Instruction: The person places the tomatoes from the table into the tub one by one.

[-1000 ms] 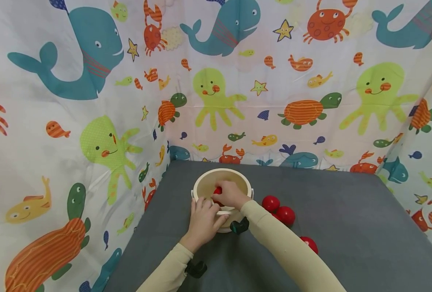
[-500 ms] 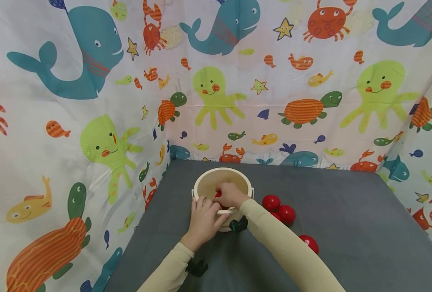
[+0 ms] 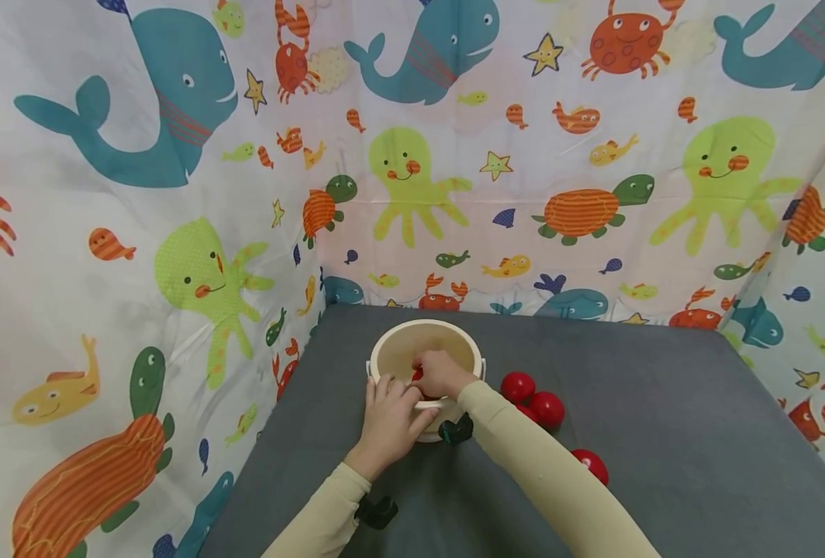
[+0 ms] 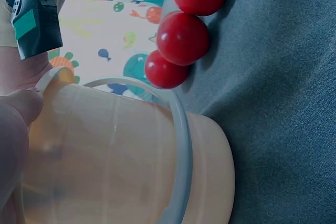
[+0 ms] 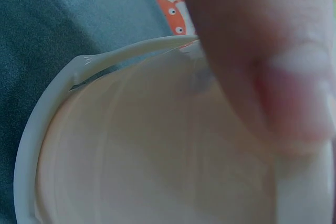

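A cream bucket (image 3: pixel 393 350) with a white handle (image 4: pixel 181 145) stands on the grey surface. At its near-left rim, my left hand (image 3: pixel 388 422) grips the edge, thumb outside and fingertips over the top. My right hand (image 3: pixel 443 373) reaches inside and holds a shiny red ball (image 3: pixel 417 375), mostly covered by the fingers. The ball's underside and the bucket floor are hidden. In the right wrist view, a blurred digit (image 5: pixel 294 98) presses at the rim beside the bucket's wall (image 5: pixel 152 145).
Right of the bucket, red balls lie in a cluster, among them one at the back (image 3: pixel 518 386) and one in front (image 3: pixel 548 410). Another red ball (image 3: pixel 590 465) sits nearer, partly behind the right sleeve (image 3: pixel 545 473). A sea-animal curtain (image 3: pixel 573 155) encloses the grey surface (image 3: pixel 664 403).
My right hand has shifted slightly down and right inside the bucket, and less of the red ball shows. The left hand has kept its place on the rim.
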`<state>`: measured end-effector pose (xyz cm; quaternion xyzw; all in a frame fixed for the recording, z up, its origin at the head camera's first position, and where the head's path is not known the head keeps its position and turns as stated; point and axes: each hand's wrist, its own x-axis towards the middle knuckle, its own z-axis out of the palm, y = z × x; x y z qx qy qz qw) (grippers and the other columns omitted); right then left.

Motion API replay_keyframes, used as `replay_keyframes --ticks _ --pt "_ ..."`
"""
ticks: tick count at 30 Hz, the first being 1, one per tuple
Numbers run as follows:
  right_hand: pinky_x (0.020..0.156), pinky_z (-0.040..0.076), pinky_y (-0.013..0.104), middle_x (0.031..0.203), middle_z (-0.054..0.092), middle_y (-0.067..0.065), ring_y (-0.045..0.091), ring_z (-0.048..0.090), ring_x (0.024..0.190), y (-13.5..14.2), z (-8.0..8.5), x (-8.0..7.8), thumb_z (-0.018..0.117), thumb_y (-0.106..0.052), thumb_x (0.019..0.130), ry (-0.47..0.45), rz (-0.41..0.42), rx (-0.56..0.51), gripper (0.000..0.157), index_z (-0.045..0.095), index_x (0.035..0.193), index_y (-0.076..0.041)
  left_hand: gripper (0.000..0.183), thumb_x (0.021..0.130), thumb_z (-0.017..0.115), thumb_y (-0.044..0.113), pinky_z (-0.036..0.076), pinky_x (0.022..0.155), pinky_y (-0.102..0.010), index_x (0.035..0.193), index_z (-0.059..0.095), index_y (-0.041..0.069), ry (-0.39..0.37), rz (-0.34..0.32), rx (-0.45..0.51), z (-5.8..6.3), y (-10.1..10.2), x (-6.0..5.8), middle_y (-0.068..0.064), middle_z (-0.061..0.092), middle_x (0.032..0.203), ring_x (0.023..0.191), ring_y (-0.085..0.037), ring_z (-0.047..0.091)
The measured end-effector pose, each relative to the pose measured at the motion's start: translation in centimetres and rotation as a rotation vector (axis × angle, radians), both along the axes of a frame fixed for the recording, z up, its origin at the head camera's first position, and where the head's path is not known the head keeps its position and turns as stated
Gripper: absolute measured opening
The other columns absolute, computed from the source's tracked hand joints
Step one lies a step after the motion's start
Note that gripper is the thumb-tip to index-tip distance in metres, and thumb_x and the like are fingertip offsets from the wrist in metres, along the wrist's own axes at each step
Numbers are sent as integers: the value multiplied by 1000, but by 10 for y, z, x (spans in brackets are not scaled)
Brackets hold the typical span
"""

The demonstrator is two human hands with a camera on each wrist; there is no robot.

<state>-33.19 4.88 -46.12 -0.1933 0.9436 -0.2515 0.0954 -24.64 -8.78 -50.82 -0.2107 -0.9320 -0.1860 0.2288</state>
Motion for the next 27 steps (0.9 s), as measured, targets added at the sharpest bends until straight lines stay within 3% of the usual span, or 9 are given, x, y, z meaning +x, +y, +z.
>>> replay_keyframes --ticks 7,16,27 --pt "100 54 43 118 73 14 25 66 101 1 0 -2 72 -19 89 37 -15 22 39 68 124 -2 28 94 68 43 29 111 -75 95 69 15 10 -8 -12 2 2 -2 -8 65 100 120 -35 51" --pt "104 52 45 124 71 15 28 67 110 0 3 0 73 -19 90 81 -10 -3 39 68 124 -1 27 93 70 41 28 111 -76 100 71 14 1 -8 2 3 1 -1 -10 67 107 122 -36 50" --pt "95 57 46 116 74 17 32 69 109 11 14 -1 71 -18 89 132 -26 -91 37 69 122 0 29 94 68 43 28 111 -76 90 67 14 1 6 -10 3 1 0 -10 64 97 125 -39 50"
